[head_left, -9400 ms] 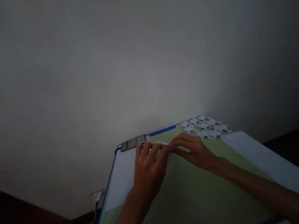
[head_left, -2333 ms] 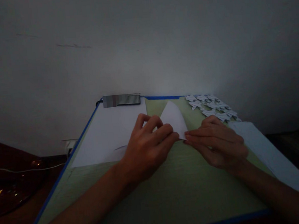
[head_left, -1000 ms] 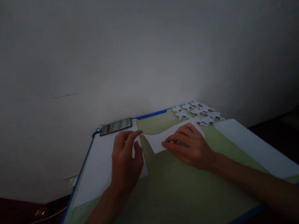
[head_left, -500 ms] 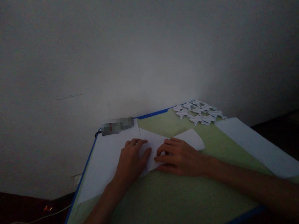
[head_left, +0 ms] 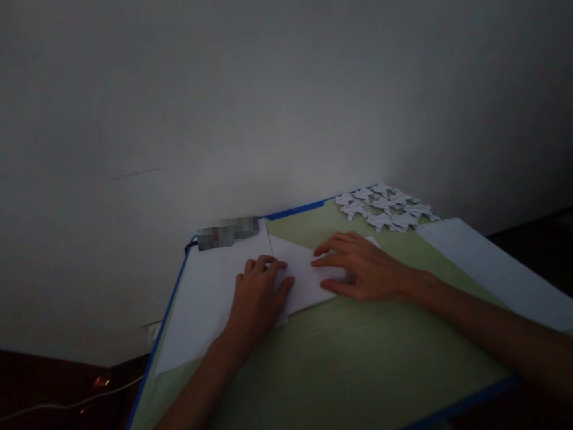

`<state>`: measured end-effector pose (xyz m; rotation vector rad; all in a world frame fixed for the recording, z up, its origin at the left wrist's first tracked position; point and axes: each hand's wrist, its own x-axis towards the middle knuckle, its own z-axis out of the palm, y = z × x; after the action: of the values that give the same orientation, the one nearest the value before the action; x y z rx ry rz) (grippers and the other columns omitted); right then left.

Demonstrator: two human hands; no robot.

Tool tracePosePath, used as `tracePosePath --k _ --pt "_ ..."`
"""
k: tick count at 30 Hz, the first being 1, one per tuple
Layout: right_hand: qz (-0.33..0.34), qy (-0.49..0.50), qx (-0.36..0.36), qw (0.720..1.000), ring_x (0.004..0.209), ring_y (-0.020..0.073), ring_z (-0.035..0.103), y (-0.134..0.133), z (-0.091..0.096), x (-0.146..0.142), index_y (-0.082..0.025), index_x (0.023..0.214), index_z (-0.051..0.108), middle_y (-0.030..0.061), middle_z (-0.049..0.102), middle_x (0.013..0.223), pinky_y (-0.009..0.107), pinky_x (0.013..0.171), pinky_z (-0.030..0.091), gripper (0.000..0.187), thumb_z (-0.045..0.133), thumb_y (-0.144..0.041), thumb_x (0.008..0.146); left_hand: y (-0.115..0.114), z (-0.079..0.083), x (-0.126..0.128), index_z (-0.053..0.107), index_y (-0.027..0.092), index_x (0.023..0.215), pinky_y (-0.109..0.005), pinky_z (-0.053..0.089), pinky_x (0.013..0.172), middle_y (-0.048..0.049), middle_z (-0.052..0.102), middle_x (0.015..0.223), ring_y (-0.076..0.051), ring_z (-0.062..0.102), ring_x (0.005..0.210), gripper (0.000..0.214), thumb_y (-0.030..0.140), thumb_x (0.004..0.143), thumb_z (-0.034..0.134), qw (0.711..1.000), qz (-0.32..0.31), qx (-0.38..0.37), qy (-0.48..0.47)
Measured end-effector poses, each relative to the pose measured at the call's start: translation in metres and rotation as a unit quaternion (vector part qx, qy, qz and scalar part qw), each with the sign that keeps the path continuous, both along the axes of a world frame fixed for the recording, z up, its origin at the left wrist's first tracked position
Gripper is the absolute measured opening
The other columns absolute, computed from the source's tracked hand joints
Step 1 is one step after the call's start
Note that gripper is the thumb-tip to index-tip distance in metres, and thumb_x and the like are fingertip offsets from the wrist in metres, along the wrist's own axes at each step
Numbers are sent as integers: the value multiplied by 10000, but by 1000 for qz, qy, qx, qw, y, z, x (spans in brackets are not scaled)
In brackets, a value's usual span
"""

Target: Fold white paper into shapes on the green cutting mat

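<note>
A folded white sheet of paper point(head_left: 302, 277) lies on the green table top point(head_left: 340, 371). My left hand point(head_left: 258, 298) rests flat on its left end, fingers stretched out and pressing down. My right hand point(head_left: 361, 265) lies flat on the paper's right part, fingers spread toward the left. Neither hand grips anything. The paper partly overlaps a larger white sheet point(head_left: 208, 295) on the left.
A phone point(head_left: 228, 232) lies at the table's far left corner. A pile of several small folded paper planes point(head_left: 386, 207) sits at the far right corner. Another white sheet point(head_left: 497, 270) lies along the right side. The table has a blue edge; cables lie on the floor at left.
The paper was held up and creased between both hands, then laid down. In the last half second my right hand slid rightward across it while my left stayed pressing the left end.
</note>
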<state>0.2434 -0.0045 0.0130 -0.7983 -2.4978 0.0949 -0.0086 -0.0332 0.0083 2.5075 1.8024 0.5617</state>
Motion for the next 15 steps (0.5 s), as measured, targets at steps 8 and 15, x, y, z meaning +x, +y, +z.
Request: tracePosePath --k 8,15 --pt "-14 -50 -56 997 1165 266 594 7 -8 3 -248 1263 685 94 678 1247 489 1005 440 406 650 -477 929 -3 4 2 672 204 1193 -501 499 890 -122 645 1241 -308 561 1125 263 278 962 569 1000 -3 -12 19" --pt "-16 -60 -64 996 1160 277 576 7 -8 2 -270 1280 678 98 656 1242 501 1003 425 433 632 -520 930 -11 5 10 691 190 1163 -494 469 937 -124 653 1267 -288 561 1165 261 290 1001 513 997 -61 30 23"
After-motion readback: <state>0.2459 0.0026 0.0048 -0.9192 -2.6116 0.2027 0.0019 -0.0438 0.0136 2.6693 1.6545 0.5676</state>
